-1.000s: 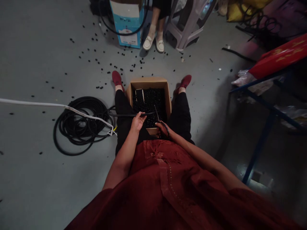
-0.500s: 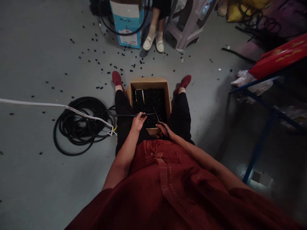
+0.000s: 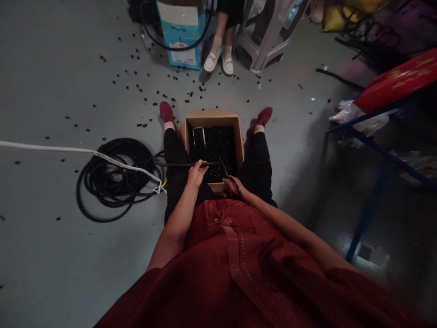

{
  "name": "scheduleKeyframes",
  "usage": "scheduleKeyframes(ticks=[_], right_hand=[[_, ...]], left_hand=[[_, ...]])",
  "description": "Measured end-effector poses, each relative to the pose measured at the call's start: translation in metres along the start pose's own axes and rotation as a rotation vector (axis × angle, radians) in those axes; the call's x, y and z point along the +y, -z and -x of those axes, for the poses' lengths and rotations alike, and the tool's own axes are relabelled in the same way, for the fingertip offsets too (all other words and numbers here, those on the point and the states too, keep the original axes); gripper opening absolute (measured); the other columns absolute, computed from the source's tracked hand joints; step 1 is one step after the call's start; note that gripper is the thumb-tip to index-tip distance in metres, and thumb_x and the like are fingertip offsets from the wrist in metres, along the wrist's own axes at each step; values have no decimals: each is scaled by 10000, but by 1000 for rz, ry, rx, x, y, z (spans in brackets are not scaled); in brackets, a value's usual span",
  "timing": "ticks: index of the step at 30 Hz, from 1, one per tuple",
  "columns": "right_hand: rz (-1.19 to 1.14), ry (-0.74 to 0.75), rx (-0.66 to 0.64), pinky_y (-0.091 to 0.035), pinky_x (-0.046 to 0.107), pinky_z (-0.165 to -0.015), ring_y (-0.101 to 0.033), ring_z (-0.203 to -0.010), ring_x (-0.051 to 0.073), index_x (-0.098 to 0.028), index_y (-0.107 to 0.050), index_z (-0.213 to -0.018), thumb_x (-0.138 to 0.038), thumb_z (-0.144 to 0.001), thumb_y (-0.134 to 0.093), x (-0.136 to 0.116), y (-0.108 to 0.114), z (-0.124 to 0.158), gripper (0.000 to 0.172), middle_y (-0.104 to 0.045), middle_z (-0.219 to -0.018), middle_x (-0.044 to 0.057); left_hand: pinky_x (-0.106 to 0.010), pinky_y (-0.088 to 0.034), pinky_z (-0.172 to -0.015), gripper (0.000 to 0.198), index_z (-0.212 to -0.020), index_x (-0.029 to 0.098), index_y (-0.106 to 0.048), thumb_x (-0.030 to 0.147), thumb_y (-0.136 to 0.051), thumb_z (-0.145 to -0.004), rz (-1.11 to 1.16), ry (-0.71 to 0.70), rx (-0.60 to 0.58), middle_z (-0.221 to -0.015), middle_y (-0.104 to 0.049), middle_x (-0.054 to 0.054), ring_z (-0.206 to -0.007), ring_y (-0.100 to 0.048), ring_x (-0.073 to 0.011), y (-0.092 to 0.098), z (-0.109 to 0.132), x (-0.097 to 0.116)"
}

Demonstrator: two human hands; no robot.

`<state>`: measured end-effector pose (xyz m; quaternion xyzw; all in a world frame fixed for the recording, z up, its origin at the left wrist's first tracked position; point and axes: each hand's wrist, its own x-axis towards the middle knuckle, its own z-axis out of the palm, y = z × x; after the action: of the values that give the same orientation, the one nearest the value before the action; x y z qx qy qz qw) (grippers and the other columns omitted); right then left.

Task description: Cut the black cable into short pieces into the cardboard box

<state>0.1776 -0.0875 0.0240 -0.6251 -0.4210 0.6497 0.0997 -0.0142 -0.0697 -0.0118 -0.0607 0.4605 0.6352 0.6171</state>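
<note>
Between my legs stands a cardboard box holding many small black pieces and a phone lying on them. My left hand grips a black corrugated tube over the box's near side, its end pointing right. From there the tube runs left across my thigh to a coil of black tubing on the floor. My right hand is closed around the dark handles of a pair of scissors. The blades are by the tube's free end; whether they touch it I cannot tell.
A white cable crosses above the coil. Small black pieces lie scattered over the floor. Ahead are another person's white shoes, a blue-and-white box and a plastic stool. A blue metal frame stands at right.
The scissor blades have shifted slightly, looking closer together than before. My left hand and the tube have stayed almost in place.
</note>
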Motion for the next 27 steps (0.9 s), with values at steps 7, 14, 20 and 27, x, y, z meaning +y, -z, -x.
scheduleKeyframes(ticks=[7,14,20,27], right_hand=[[-56,10,-40,-406,202,-361,-485,-394,94,-187,-512,-826,-384,-920,-520,0,6,8,219,-554,-570,-34],[-181,-30,-54,-467,209,-444,-588,-472,128,-179,-538,-934,-554,-947,-436,-4,12,18,389,-622,-594,15],[-232,-43,-179,-523,239,-553,-655,-630,148,-216,-502,-990,-606,-915,-461,-3,8,17,400,-667,-757,26],[-233,-68,-200,-518,245,-565,-672,-704,173,-218,-505,-984,-586,-930,-451,-16,-2,19,375,-664,-774,32]], left_hand=[[-359,-513,-966,130,-746,135,-624,123,-595,-872,46,8,19,-754,-699,-25,-817,-686,-116,-4,3,5],[-354,-487,-1020,144,-758,151,-638,138,-582,-890,100,10,14,-789,-708,-15,-942,-687,-126,-5,6,12],[-340,-497,-1009,148,-763,148,-637,140,-573,-895,92,19,5,-785,-712,-18,-910,-691,-118,-6,6,12],[-346,-492,-1019,176,-753,150,-636,145,-553,-907,78,19,1,-785,-708,-24,-959,-687,-132,-7,7,11]])
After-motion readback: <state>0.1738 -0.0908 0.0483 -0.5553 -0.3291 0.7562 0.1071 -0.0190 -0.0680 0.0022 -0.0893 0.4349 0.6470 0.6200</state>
